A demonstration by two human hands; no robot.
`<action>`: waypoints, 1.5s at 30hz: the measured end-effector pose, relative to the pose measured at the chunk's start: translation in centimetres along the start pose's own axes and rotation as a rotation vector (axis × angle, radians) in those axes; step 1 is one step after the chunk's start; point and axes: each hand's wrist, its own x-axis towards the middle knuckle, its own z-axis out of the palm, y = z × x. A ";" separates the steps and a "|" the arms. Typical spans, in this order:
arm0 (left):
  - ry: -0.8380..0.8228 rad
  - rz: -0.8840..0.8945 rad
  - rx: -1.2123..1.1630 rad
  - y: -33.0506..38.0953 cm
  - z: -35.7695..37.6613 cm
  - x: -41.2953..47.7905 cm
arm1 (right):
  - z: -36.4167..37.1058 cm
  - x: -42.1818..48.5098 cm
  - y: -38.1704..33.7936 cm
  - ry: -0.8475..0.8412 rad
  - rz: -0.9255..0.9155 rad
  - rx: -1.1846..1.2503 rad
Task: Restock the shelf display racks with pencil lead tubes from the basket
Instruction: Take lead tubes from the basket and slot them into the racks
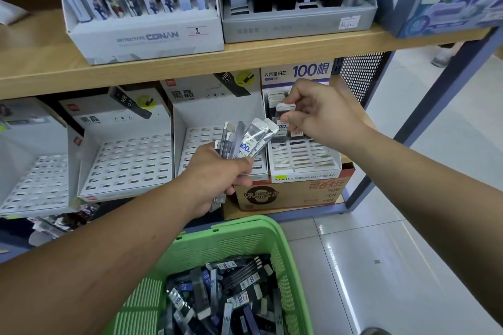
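My left hand (217, 175) grips a fanned bunch of pencil lead tubes (249, 140), clear with white caps and blue "100" labels, in front of the lower shelf. My right hand (317, 111) pinches one tube (284, 110) at the back rows of the white "100" display rack (304, 160), where a few tubes stand in the rear slots. The rack's front slots hold nothing. A green plastic basket (245, 236) below my arms holds several loose lead tubes (234, 299).
Three slotted white racks (128, 168) stand to the left on the lower shelf. The wooden upper shelf (163, 73) carries a Conan box and a grey box of black lead packs. A brown carton (288, 193) sits under the rack. Tiled floor lies to the right.
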 end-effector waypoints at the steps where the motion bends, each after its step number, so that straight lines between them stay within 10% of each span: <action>1: -0.004 0.000 0.005 -0.1 -0.1 0.1 | 0.0 0.2 0.1 -0.010 0.006 -0.001; 28: 0.001 -0.030 -0.041 0.6 -0.1 -0.4 | 1.3 0.7 1.9 0.127 -0.159 -0.426; 45: 0.001 0.027 -0.312 3.0 4.6 -0.1 | -1.9 -0.8 0.0 0.016 0.444 0.940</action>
